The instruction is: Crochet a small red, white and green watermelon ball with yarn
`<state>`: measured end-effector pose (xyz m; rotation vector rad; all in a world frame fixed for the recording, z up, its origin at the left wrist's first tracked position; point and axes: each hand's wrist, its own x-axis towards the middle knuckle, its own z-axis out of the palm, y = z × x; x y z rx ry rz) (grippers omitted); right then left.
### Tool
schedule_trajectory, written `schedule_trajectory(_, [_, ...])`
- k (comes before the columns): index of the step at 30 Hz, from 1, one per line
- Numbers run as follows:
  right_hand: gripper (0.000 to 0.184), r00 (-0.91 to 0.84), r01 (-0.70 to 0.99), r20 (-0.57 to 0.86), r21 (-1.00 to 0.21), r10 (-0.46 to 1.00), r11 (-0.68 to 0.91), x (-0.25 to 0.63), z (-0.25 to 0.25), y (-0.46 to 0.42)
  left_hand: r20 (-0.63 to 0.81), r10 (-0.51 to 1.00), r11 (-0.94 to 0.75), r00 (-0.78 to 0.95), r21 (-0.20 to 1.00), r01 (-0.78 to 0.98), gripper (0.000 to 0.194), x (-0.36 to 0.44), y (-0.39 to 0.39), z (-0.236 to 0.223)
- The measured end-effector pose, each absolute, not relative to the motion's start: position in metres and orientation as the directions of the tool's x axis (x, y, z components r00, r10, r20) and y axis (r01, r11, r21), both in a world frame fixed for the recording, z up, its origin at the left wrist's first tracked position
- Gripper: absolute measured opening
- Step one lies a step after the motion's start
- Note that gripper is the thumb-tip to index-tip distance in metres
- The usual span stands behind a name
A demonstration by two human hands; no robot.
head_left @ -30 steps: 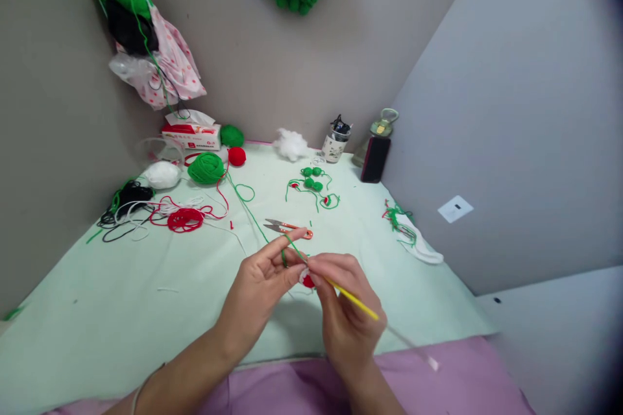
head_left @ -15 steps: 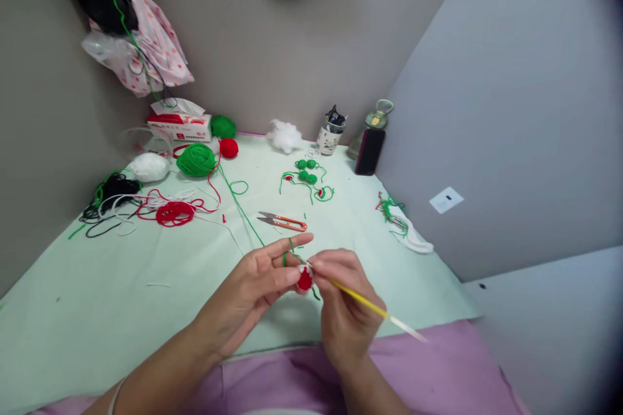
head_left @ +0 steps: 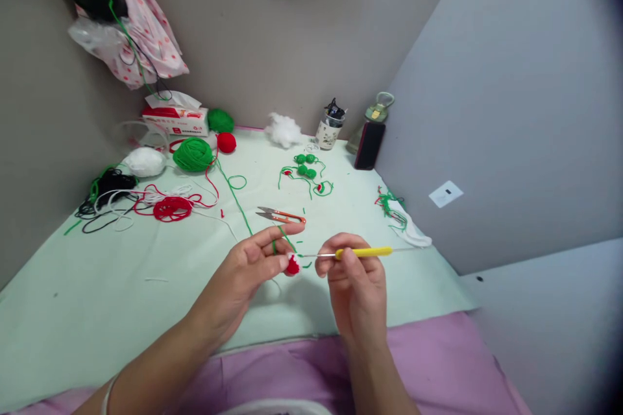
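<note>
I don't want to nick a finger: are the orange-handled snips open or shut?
Open: the snips show a gap between their two blade tips.

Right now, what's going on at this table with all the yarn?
A person is doing fine yarn work by hand. The left hand pinches a small red-and-white piece, with green yarn looped around its fingers. The right hand holds a thin metal tool with a yellow handle, its tip close to the piece. Orange-handled snips lie just beyond the left hand, and small green balls with loose tails sit further back.
</note>
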<state>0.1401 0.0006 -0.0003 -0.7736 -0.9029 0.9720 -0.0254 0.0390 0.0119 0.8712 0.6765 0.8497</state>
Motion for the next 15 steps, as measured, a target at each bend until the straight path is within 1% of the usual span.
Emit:
schedule_trajectory(2, [0.015,0.244,-0.252,0.322,-0.890,0.915,0.380,0.138,-0.004,0.001,-0.123,0.885,0.292,0.450,0.898,-0.329,0.037,-0.023,0.037,0.009])
schedule_trajectory(5, [0.018,0.229,0.009,0.474,-0.875,0.850,0.485,0.135,-0.007,0.001,-0.085,0.908,0.227,0.410,0.923,-0.312,0.035,-0.019,0.035,0.007])
schedule_trajectory(7, [0.023,0.219,0.111,0.543,-0.840,0.811,0.532,0.133,-0.007,0.000,-0.091,0.904,0.241,0.419,0.916,-0.320,0.035,-0.018,0.034,0.005])
schedule_trajectory(10, [0.027,0.192,0.190,0.587,-0.808,0.786,0.557,0.131,-0.006,-0.002,-0.113,0.898,0.282,0.426,0.890,-0.359,0.037,-0.016,0.032,0.003])
schedule_trajectory(11, [0.029,0.171,0.242,0.609,-0.788,0.775,0.566,0.131,-0.008,-0.003,-0.118,0.901,0.291,0.417,0.877,-0.382,0.039,-0.014,0.032,0.002])
schedule_trajectory(13, [0.036,0.113,0.410,0.689,-0.688,0.716,0.598,0.130,-0.012,-0.004,-0.135,0.908,0.314,0.396,0.845,-0.433,0.045,-0.011,0.030,0.001])
schedule_trajectory(15, [0.045,0.050,0.590,0.793,-0.514,0.607,0.622,0.130,-0.018,-0.005,-0.173,0.896,0.370,0.409,0.799,-0.474,0.047,-0.008,0.028,0.001])
